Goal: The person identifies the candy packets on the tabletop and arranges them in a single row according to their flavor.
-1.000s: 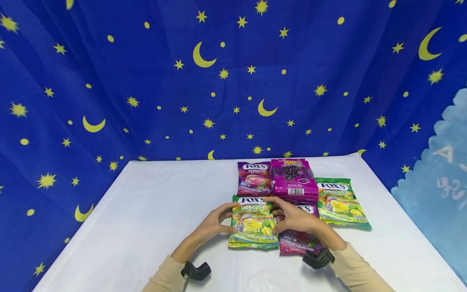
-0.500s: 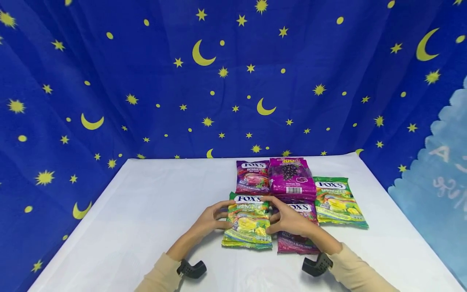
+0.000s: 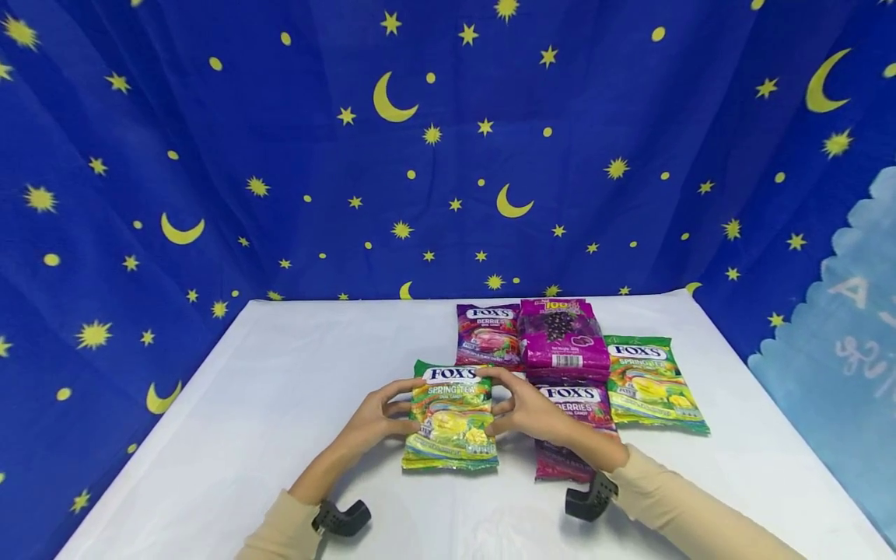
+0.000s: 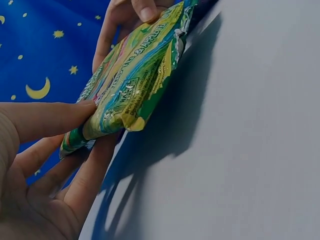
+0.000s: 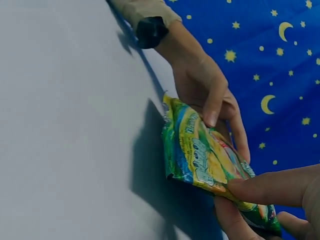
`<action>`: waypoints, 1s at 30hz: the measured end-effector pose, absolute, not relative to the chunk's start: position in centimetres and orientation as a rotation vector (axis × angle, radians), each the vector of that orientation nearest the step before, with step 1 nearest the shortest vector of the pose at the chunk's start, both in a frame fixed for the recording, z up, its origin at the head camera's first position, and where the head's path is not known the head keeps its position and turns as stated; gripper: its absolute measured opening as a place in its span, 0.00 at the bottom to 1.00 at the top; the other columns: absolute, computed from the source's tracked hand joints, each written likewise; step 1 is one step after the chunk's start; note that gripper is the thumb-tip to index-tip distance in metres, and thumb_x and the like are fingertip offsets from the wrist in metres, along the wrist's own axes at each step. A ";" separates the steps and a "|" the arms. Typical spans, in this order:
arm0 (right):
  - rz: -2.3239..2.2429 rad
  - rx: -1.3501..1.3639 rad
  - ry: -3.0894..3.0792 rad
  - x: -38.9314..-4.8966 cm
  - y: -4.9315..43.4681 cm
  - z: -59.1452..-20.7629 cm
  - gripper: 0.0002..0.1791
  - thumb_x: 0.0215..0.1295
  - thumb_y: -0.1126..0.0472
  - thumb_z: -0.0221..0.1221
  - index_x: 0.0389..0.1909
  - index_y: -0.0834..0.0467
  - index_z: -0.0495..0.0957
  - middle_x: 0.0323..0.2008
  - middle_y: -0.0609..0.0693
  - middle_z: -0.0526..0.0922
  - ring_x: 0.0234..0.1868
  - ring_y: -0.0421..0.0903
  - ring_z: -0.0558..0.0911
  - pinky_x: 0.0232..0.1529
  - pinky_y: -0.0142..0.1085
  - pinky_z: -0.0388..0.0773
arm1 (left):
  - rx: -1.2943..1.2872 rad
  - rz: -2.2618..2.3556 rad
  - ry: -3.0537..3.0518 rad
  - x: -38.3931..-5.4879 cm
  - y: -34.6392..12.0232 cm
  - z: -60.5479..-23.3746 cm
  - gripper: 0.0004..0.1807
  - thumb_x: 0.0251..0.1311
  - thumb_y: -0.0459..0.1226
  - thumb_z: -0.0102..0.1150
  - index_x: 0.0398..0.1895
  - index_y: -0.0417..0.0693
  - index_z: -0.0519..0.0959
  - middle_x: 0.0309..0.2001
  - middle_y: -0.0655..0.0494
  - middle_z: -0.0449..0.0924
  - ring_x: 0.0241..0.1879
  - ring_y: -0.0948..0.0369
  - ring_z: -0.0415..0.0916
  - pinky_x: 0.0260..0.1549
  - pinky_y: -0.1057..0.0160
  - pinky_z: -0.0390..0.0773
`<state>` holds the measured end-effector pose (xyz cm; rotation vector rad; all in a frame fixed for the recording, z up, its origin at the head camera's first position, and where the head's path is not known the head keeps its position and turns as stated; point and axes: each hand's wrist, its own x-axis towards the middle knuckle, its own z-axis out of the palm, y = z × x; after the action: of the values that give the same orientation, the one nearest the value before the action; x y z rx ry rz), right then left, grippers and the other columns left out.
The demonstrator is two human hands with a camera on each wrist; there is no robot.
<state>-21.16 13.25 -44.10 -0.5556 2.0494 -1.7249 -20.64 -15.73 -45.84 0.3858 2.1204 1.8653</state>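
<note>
A green and yellow Fox's Spring Tea candy bag (image 3: 451,424) is held between both hands, its front facing up. My left hand (image 3: 371,420) grips its left edge, thumb on top and fingers underneath, as the left wrist view (image 4: 65,165) shows. On the opposite edge my right hand (image 3: 528,408) pinches it the same way, thumb over the printed front. In both wrist views the bag hangs above the white table, casting a shadow below. Just right of the right hand lies a purple Fox's Berries bag (image 3: 577,397), partly covered by that hand and forearm.
Behind the hands lie another Fox's Berries bag (image 3: 488,334) and a magenta candy bag with grapes (image 3: 563,342). A second Spring Tea bag (image 3: 651,381) lies at the right. The white table (image 3: 294,350) meets a blue star-patterned curtain (image 3: 315,140) at the back.
Both hands have carried the Spring Tea bag to the left, away from the Berries bag beside it. More of that Berries bag now shows. The other bags stay put.
</note>
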 end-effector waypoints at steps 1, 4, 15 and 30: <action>-1.716 -0.563 2.057 -21.4 12.9 -44.0 0.47 0.50 0.73 0.68 0.71 0.54 0.58 0.66 0.67 0.59 0.46 0.56 0.83 0.37 0.44 0.83 | 0.392 1.865 2.129 -20.7 -16.1 -45.7 0.37 0.51 0.28 0.68 0.68 0.44 0.68 0.68 0.42 0.61 0.56 0.46 0.73 0.47 0.54 0.79; -1.720 -0.579 2.044 -22.1 11.6 -43.8 0.47 0.50 0.74 0.67 0.71 0.55 0.58 0.64 0.67 0.61 0.47 0.57 0.82 0.38 0.43 0.83 | 0.407 1.858 2.168 -21.1 -17.2 -45.5 0.36 0.52 0.29 0.67 0.67 0.45 0.69 0.67 0.43 0.63 0.56 0.47 0.73 0.47 0.55 0.79; -1.817 -0.595 1.973 -24.1 7.8 -43.9 0.45 0.49 0.78 0.65 0.70 0.57 0.61 0.62 0.66 0.61 0.44 0.55 0.83 0.39 0.43 0.83 | 0.422 1.801 2.265 -22.5 -21.3 -44.0 0.36 0.53 0.32 0.68 0.68 0.46 0.68 0.66 0.41 0.63 0.56 0.45 0.72 0.46 0.53 0.79; -1.794 -0.583 1.989 -27.9 1.4 -44.2 0.45 0.47 0.79 0.65 0.68 0.58 0.61 0.56 0.59 0.61 0.44 0.51 0.81 0.39 0.38 0.81 | 0.252 1.701 2.393 -25.2 -26.2 -42.7 0.35 0.55 0.33 0.67 0.67 0.39 0.67 0.59 0.36 0.72 0.51 0.48 0.77 0.44 0.58 0.79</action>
<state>-27.90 1.36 -44.18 -0.5832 1.9890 -1.7941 -25.20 -26.19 -42.74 0.2524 2.3931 1.7009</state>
